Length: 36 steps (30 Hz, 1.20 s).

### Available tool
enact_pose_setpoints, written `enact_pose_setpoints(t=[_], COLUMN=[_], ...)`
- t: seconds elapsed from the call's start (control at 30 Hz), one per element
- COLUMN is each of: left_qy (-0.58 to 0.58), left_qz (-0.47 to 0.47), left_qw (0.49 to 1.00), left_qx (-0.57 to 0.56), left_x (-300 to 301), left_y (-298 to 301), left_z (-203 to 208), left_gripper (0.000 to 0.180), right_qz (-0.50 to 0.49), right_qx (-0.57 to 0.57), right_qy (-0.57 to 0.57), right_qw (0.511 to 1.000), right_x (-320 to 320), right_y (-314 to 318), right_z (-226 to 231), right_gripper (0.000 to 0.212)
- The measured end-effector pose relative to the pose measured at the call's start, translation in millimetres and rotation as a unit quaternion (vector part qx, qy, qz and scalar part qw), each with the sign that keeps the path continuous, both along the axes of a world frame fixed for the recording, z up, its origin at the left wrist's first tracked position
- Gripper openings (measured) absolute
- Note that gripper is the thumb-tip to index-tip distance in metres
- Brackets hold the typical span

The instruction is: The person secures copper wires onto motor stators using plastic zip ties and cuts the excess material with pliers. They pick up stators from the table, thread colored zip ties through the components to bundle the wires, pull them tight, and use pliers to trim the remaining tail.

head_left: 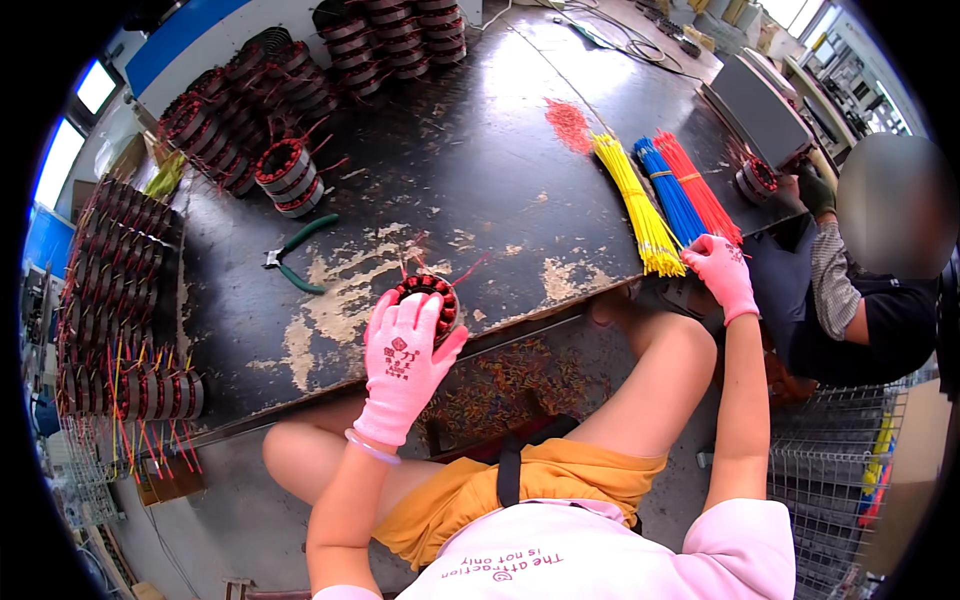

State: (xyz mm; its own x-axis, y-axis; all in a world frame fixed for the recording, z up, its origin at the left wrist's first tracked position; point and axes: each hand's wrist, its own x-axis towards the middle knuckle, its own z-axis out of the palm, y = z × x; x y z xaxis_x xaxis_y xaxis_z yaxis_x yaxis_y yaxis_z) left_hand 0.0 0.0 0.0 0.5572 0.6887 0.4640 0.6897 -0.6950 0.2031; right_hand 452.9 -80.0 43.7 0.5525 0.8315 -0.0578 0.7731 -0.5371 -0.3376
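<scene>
1. One wound stator (447, 303), probably heavy and rigid with soft, snag-prone red leads, sits at the table (460, 180) edge under the fingers of the left hand (404, 362); its outer rim looks the safest hold.
2. Pink-gloved, that hand arches over it, fingers slightly parted, thumb closing the grip.
3. Arm outstretched, the right hand (722, 270) draws its fingertips together beside the blue wire bundle (664, 187); whether they pinch a wire is unclear.

Open passage across counter (500, 190) between stator (446, 312) and wires (664, 188), pliers (311, 231) obstructing leftward, stacks (207, 132) walling far left, box (757, 110) blocking far right.
</scene>
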Motion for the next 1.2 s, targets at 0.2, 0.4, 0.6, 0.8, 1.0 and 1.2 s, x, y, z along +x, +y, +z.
enact_pose_setpoints(t=[0.2, 0.4, 0.6, 0.8, 1.0, 1.2], left_qy=[-0.021, -0.022, -0.070, -0.168, -0.160, -0.131], left_qz=[-0.046, -0.075, -0.100, -0.039, -0.093, -0.065], left_qw=[0.998, 0.996, 0.976, 0.982, 0.963, 0.968], left_qx=[-0.033, -0.040, 0.181, -0.083, -0.195, -0.202], left_x=[-17.8, -35.8, 0.9, -18.9, -11.7, -6.3], left_y=[-0.6, 2.5, -10.2, 11.7, 45.7, 29.1], left_z=[-5.2, 32.7, 79.3, 67.8, 10.7, 9.2], left_gripper=[0.049, 0.049, 0.036, 0.026, 0.027, 0.027], right_qz=[-0.083, -0.032, 0.260, 0.320, 0.399, 0.335], right_qx=[0.073, 0.329, 0.267, 0.248, 0.191, 0.187], right_qy=[0.019, 0.199, 0.377, 0.108, -0.050, 0.072], right_qw=[0.994, 0.923, 0.848, 0.908, 0.895, 0.921], right_x=[-30.3, -93.3, -239.3, -231.4, -263.3, -269.5], right_y=[-44.5, -49.2, -1.5, 34.3, 46.6, 18.9], right_z=[44.7, 53.5, 54.2, 4.9, -45.6, -77.4], right_gripper=[0.018, 0.007, 0.012, 0.018, 0.013, 0.012])
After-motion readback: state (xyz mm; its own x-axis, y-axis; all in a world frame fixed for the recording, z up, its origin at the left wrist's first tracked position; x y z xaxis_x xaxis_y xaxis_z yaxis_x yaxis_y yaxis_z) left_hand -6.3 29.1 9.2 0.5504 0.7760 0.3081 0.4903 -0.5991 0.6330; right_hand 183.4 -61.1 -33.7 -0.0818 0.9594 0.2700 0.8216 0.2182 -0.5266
